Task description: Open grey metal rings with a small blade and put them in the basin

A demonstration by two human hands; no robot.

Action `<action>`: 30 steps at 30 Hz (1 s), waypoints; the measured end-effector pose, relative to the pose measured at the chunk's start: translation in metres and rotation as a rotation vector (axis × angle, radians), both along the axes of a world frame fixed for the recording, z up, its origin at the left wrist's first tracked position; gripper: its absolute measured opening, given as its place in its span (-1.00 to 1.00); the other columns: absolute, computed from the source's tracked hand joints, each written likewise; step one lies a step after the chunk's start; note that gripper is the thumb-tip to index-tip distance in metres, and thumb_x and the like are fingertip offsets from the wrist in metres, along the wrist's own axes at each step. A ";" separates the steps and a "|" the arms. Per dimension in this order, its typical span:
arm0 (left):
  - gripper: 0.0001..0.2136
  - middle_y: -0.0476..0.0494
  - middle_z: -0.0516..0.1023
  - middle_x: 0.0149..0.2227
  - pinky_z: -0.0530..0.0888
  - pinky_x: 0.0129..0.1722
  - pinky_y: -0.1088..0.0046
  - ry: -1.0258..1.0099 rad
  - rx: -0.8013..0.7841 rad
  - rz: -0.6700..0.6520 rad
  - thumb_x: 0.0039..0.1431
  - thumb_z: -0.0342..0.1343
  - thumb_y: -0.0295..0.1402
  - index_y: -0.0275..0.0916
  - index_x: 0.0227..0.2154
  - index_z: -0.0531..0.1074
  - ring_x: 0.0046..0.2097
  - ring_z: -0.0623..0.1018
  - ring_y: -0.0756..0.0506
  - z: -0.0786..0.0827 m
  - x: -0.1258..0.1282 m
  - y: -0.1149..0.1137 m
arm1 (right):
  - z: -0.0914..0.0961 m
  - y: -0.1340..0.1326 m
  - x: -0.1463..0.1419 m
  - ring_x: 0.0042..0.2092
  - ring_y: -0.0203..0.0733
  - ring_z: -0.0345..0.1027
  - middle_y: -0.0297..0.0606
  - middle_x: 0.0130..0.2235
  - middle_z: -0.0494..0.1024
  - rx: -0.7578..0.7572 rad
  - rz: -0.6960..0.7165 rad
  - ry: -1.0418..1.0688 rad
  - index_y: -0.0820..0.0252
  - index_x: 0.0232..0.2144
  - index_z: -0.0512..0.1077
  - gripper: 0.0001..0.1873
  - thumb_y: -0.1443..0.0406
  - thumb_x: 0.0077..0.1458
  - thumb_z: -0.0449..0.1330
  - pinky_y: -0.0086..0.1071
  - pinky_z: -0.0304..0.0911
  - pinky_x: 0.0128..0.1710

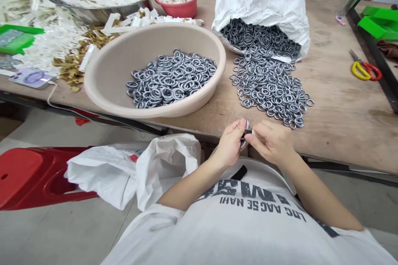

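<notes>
Left hand: grip closed on a metal ring.
Right hand: grip pinched, fingertips on the ring's dark section.
Ring: between the hands, at the counter front edge, near loose rings.

Plywood workbench over grey floor, red plastic stool

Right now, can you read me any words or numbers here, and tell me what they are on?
"LDC AAG SE NAHI" on the white T-shirt, though some letters are hard to be sure of.
Bigger dark letters above that on the T-shirt: too folded to read.
Small blue marks at the top of the white sack: too small to read.
</notes>
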State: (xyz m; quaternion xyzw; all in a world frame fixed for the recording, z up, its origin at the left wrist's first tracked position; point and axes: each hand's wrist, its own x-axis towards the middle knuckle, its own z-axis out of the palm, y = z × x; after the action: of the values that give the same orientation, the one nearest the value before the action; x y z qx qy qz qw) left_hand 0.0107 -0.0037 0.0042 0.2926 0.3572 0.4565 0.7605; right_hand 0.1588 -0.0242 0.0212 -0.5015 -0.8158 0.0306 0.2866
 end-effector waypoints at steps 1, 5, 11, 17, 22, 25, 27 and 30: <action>-0.61 0.12 0.19 -0.56 0.10 -0.65 0.64 0.000 0.003 -0.009 0.15 0.22 -0.03 -0.26 -0.44 0.29 -0.60 0.12 0.14 -0.001 -0.001 -0.001 | 0.000 0.000 0.001 -0.43 -0.31 0.18 -0.34 -0.49 0.37 -0.018 0.015 0.006 0.18 -0.52 0.32 -0.58 0.06 0.29 0.09 -0.37 -0.06 -0.39; -0.62 0.08 0.22 -0.59 0.07 -0.62 0.62 0.020 0.083 -0.158 0.21 0.15 -0.05 -0.27 -0.47 0.27 -0.58 0.15 0.12 -0.003 -0.006 -0.008 | -0.007 0.014 0.010 -0.45 -0.31 0.21 -0.35 -0.51 0.37 -0.129 -0.071 0.089 0.17 -0.52 0.33 -0.54 0.05 0.34 0.01 -0.38 -0.04 -0.39; -0.66 0.07 0.25 -0.58 0.03 -0.65 0.57 -0.030 0.068 -0.083 0.23 0.13 -0.12 -0.24 -0.50 0.22 -0.61 0.13 0.11 -0.001 -0.020 -0.002 | -0.016 0.064 0.007 -0.30 -0.14 0.40 -0.22 -0.25 0.56 -0.177 -0.323 -0.100 0.12 -0.18 0.46 -0.64 0.01 0.31 0.04 -0.36 -0.02 -0.40; -0.80 0.04 0.33 -0.55 0.08 -0.66 0.58 -0.077 -0.010 0.052 0.09 0.14 -0.21 -0.24 -0.41 0.35 -0.60 0.20 0.10 0.001 -0.037 0.016 | -0.013 0.098 -0.022 -0.25 -0.05 0.46 -0.02 -0.09 0.54 -0.253 -0.343 -0.354 0.19 -0.02 0.45 -0.71 0.20 0.28 0.10 -0.32 0.08 -0.38; -0.70 0.06 0.34 -0.54 0.09 -0.67 0.60 -0.090 -0.050 0.090 0.11 0.17 -0.09 -0.24 -0.45 0.32 -0.61 0.23 0.11 0.000 -0.032 0.021 | -0.009 0.086 -0.003 -0.32 -0.17 0.34 -0.19 -0.31 0.53 -0.320 -0.205 0.161 0.19 -0.30 0.51 -0.73 0.15 0.26 0.12 -0.35 0.10 -0.37; -0.63 0.07 0.35 -0.55 0.09 -0.68 0.60 -0.004 0.006 0.117 0.10 0.23 -0.03 -0.23 -0.45 0.30 -0.63 0.22 0.13 -0.001 -0.019 0.019 | -0.007 0.059 0.005 -0.47 -0.32 0.20 -0.34 -0.45 0.42 -0.623 0.005 0.748 0.18 -0.31 0.51 -0.61 0.02 0.27 0.09 -0.42 0.07 -0.47; -0.65 0.07 0.37 -0.55 0.10 -0.68 0.60 0.053 0.065 0.115 0.12 0.23 -0.02 -0.23 -0.35 0.39 -0.62 0.23 0.12 -0.004 -0.008 0.016 | -0.009 0.042 0.002 -0.53 -0.38 0.14 -0.38 -0.47 0.40 -0.798 0.072 1.015 0.18 -0.31 0.50 -0.58 -0.05 0.21 0.15 -0.46 0.01 -0.55; -0.61 0.05 0.37 -0.54 0.11 -0.66 0.59 0.100 0.142 0.080 0.16 0.18 0.01 -0.25 -0.20 0.50 -0.59 0.24 0.11 -0.007 0.006 0.010 | -0.013 0.027 -0.008 -0.56 -0.41 0.10 -0.41 -0.51 0.37 -0.811 0.035 1.211 0.18 -0.38 0.48 -0.59 -0.06 0.12 0.25 -0.49 -0.05 -0.61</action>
State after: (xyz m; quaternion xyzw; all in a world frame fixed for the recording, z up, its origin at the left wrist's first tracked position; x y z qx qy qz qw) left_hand 0.0163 0.0062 -0.0032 0.3538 0.3731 0.4955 0.7001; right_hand 0.1507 0.0033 0.0086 -0.4504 -0.4465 0.6070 0.4790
